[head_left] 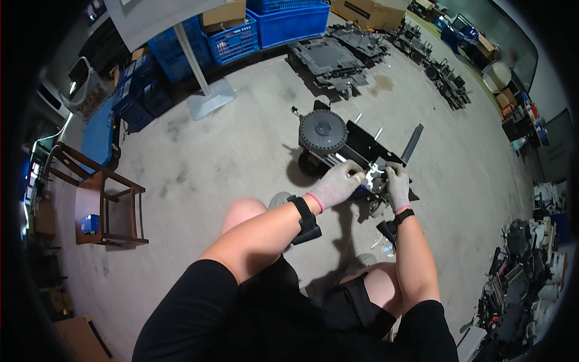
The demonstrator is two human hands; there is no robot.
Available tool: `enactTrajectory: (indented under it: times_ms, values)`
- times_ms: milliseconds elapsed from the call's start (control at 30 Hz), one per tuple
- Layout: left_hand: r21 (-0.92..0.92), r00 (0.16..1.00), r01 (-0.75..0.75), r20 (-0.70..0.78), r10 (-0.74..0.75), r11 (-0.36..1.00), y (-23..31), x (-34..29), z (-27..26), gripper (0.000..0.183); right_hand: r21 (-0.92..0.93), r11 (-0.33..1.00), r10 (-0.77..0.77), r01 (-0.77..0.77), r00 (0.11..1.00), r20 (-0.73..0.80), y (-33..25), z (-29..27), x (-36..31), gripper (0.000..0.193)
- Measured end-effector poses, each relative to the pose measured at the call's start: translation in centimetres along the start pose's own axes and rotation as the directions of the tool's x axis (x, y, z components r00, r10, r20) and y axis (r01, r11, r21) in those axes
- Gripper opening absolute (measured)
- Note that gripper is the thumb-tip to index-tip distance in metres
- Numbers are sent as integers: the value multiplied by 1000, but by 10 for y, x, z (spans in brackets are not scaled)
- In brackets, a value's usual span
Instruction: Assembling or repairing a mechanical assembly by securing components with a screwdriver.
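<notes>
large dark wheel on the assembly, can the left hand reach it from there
Probably yes: the left hand is close to the large dark wheel, whose upper face lies uncovered, and nothing visible blocks the way, though the hand would likely have to leave the silvery metal part first.

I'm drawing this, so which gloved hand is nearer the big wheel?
The left hand, just below the big wheel in view; the right hand is farther right.
</notes>
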State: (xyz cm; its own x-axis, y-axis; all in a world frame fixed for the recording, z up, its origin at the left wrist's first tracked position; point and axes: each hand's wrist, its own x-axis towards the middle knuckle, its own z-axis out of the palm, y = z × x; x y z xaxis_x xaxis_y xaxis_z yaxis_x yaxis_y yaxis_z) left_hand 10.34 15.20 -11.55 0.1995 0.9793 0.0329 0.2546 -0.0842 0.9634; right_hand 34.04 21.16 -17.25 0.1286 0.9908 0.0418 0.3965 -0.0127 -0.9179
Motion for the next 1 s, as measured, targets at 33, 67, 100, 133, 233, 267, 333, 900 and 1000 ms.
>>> enactTrajectory:
  times_ms: [33, 67, 100, 133, 233, 267, 333, 900, 1000]
  values:
    - [2, 999, -38, 4, 38, 999, -2, 4, 3, 34, 75, 997, 36, -37, 999, 18, 0, -1, -2, 24]
    - [-28, 1000, -24, 15, 25, 999, -2, 3, 6, 34, 7, 999, -36, 36, 999, 25, 13, -1, 1, 26]
    - [-14, 1000, -27, 12, 27, 1000, -3, 6, 5, 33, -63, 992, -105, 107, 994, 35, 25, -3, 7, 27]
    - [-33, 1000, 9, 16, -9, 999, -3, 4, 4, 33, -64, 994, -81, 86, 994, 71, 22, 2, 4, 28]
    - [-43, 999, 38, 15, -37, 998, -2, 0, 0, 32, 50, 997, 48, -55, 991, 128, 18, 7, 0, 30]
    - [-27, 1000, 30, 9, -30, 999, 0, 1, 0, 31, -4, 998, 57, -57, 991, 124, 20, 5, 1, 33]
    - [-13, 1000, 15, 1, -15, 1000, 1, 3, 0, 31, 2, 999, 53, -54, 990, 132, 21, 4, 4, 35]
    - [-13, 1000, 19, 12, -19, 1000, 1, 0, -4, 32, 133, 988, 56, -74, 990, 131, 1, 1, -3, 30]
    - [-24, 999, 39, 29, -38, 999, 10, 4, -5, 32, 169, 974, 99, -153, 952, 290, 8, -1, 1, 34]
